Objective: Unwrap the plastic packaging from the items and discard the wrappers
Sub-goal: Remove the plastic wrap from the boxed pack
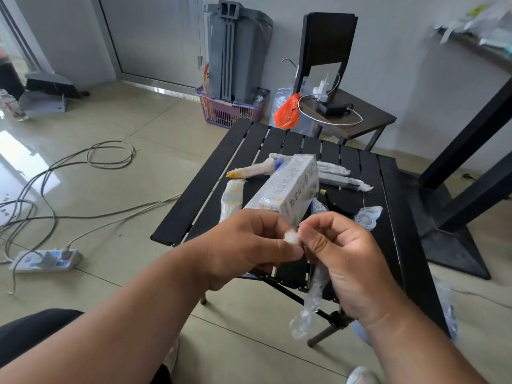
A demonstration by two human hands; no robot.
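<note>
My left hand (249,245) grips the near end of a long white printed box (288,187) wrapped in clear plastic, holding it above the black slatted table (210,178). My right hand (343,259) pinches a bunched bit of the clear wrapper (292,238) at the box's near corner. A loose strip of that wrapper (307,309) hangs down below my right hand. Several other wrapped items lie on the table: a yellow-tipped one (252,170), a short roll (231,200), long sticks (338,178) and a round piece (367,217).
A chair (346,117) with a charger and cable stands behind the table, an orange bag (286,112) beside it. A purple basket (230,109) and grey bin stand by the wall. Cables and a power strip (45,260) lie on the floor at left.
</note>
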